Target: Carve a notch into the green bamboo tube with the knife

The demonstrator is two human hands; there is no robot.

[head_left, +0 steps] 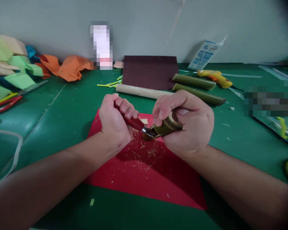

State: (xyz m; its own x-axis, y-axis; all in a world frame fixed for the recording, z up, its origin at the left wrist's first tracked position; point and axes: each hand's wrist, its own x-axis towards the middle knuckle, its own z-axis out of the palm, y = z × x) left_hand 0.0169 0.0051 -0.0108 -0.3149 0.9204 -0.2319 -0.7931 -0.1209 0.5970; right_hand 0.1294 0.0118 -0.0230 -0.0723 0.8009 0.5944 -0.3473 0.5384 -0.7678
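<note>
My left hand [117, 119] is wrapped round the red handle of a carving knife [136, 124]. The knife's short metal blade meets the cut, hollow end of a green bamboo piece [166, 127]; how deep the tip goes is hidden. That bamboo is gripped in my right hand [189, 123], fingers curled over its far end. Both hands are above a red sheet [139, 169], which is strewn with thin shavings [151, 153] and a small pale chip [144, 121].
Behind the hands lie a pale wooden rod [141, 90], split bamboo pieces [194, 81], a dark brown sheet [150, 72] and a yellow glue gun [216, 77]. Red-handled scissors [8, 103], folded green paper [19, 73] and orange crumpled paper [69, 67] are at left on the green table [64, 121].
</note>
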